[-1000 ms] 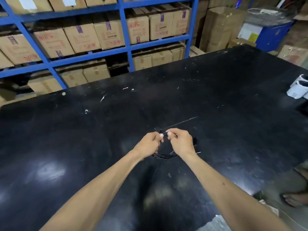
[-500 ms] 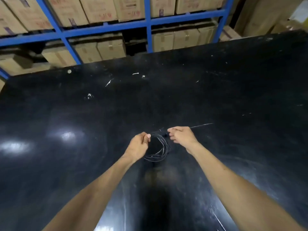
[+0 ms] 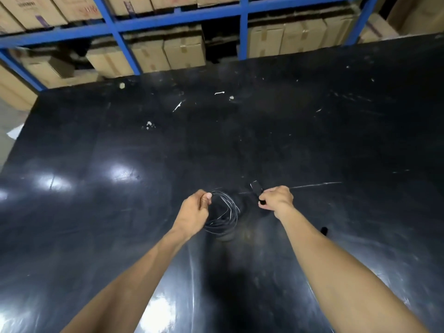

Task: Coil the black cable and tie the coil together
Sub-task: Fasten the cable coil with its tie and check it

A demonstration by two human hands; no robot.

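Note:
A thin black cable (image 3: 228,212) hangs in several loose loops just above the black table (image 3: 312,145). My left hand (image 3: 194,210) pinches the coil at its upper left edge. My right hand (image 3: 276,199), a short way to the right of the coil, is closed on a small black strap or plug piece (image 3: 256,188) that sticks up past its fingers. A straight thin strand (image 3: 312,185) runs right from that hand along the tabletop. Whether the black piece belongs to the cable I cannot tell.
Blue metal shelving (image 3: 125,44) stacked with cardboard boxes (image 3: 185,51) stands behind the table's far edge. Small white scraps (image 3: 177,106) lie on the far half of the table. A small dark object (image 3: 324,230) lies right of my right forearm.
My hands have drawn apart: the left keeps the coil while the right moved right with the black piece. The coil now hangs open between them. The camera tilted down.

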